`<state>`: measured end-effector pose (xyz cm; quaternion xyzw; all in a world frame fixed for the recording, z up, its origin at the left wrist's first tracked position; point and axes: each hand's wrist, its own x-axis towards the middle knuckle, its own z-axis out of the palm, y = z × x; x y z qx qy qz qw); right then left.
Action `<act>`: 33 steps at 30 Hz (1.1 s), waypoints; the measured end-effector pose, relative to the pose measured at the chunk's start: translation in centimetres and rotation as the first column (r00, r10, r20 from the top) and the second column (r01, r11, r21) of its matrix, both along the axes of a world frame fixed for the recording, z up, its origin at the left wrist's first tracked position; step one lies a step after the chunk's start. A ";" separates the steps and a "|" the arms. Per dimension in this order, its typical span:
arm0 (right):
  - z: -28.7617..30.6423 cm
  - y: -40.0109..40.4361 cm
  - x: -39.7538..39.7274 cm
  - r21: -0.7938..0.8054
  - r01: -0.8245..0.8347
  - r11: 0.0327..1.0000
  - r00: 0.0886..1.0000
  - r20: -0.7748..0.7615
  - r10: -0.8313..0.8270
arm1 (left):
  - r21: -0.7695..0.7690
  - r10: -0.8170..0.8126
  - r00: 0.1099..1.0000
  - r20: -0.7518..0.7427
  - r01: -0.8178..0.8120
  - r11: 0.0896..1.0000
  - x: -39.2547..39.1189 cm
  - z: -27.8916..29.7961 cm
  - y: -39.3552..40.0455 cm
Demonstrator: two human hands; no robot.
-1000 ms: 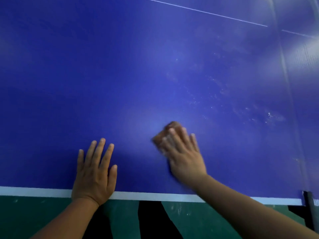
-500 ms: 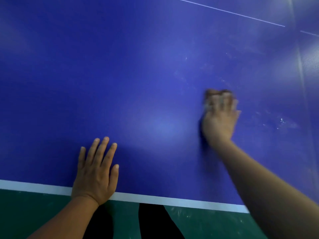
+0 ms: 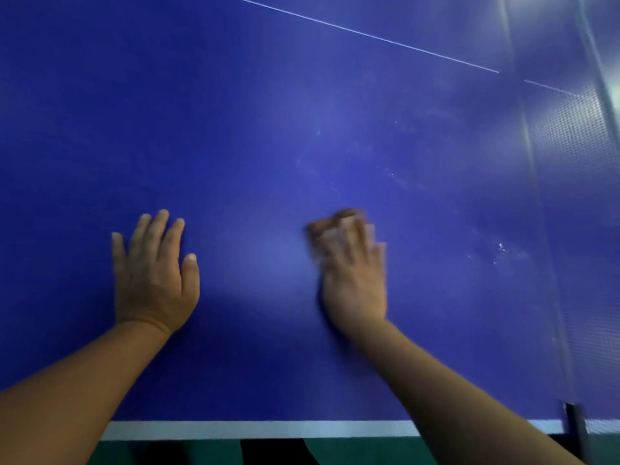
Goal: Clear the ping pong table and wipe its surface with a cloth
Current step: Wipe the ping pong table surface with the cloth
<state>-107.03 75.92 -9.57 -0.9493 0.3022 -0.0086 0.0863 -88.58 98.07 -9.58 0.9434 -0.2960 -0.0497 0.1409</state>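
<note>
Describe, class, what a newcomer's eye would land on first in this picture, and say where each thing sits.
The broad blue ping pong table surface fills nearly the whole view, with a white border stripe along its near edge. Two bare hands press on it: the left hand lies flat with fingers spread, and the blurred right hand covers a small brownish cloth. Pale dusty smudges speckle the surface to the right of the right hand.

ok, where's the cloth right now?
Head view: the cloth is pressed flat on the blue table under the right hand's fingers, centre-right, to the right of the flat left hand.
</note>
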 end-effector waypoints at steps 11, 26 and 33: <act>0.0 -5.6 -0.4 -0.044 0.192 0.980 0.980 -0.039 -0.194 | 0.003 0.002 1.000 0.001 -0.002 1.000 0.4 -0.9 -0.3; 1.3 -17.0 8.2 0.013 0.473 0.881 0.881 -0.043 -0.472 | 0.053 0.024 1.000 0.008 -0.024 0.998 0.7 -1.4 -0.1; 0.7 -7.3 13.7 0.002 0.024 1.000 1.000 -0.001 -0.024 | 0.075 0.031 1.000 -0.007 -0.030 0.997 0.7 -1.2 -0.2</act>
